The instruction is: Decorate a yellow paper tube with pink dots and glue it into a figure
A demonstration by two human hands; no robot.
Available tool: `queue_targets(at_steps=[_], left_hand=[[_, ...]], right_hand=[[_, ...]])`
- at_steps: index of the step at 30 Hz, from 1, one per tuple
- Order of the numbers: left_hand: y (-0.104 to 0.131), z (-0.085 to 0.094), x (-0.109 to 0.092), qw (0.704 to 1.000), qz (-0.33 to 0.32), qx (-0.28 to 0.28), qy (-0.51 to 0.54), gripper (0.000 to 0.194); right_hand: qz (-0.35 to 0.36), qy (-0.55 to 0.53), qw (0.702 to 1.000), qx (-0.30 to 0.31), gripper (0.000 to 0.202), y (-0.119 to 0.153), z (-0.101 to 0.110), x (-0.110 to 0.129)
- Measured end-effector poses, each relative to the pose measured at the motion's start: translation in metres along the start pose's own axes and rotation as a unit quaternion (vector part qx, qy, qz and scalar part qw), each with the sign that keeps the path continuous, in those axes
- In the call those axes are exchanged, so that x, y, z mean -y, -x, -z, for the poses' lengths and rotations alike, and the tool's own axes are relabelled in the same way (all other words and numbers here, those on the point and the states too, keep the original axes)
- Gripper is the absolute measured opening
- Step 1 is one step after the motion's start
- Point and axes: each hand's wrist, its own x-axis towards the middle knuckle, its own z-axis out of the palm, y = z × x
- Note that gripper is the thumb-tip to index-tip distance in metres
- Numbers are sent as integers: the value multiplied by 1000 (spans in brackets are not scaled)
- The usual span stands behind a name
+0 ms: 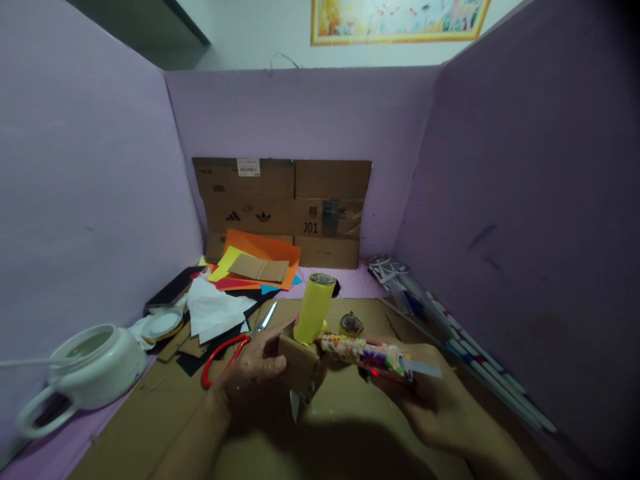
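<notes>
My left hand point(255, 363) is closed around a small brown cardboard box point(301, 365), thumb on its near side. A yellow paper-covered tube point(315, 310) stands on top of the box, leaning slightly right. In my right hand point(425, 393) is a hot glue gun point(367, 352) with a colourful patterned body, a lit red light and a pale glue stick point(425, 368) out of its back. Its nozzle points left, close to the foot of the tube; whether it touches is hard to tell. Beside my left hand lie scissors point(240, 343) with red handles.
A white pot point(95, 367) stands at left, near a white lid point(163, 322) and white paper pieces point(217, 310). Coloured sheets point(263, 247) lie behind. A short dark-rimmed roll point(351, 324) sits past the glue gun. Long white rods point(480, 360) line the right wall.
</notes>
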Motion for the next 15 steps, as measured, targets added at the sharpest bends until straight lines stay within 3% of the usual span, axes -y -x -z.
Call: queue_targets(at_steps=[9, 15], left_hand=[[1, -4, 0, 1000, 3, -6, -1, 58], [2, 3, 3, 1000, -4, -9, 26, 46]], right_hand=[[-4, 1, 1000, -8, 32, 2, 1, -2], [-32, -15, 998, -59, 25, 7, -1, -10]])
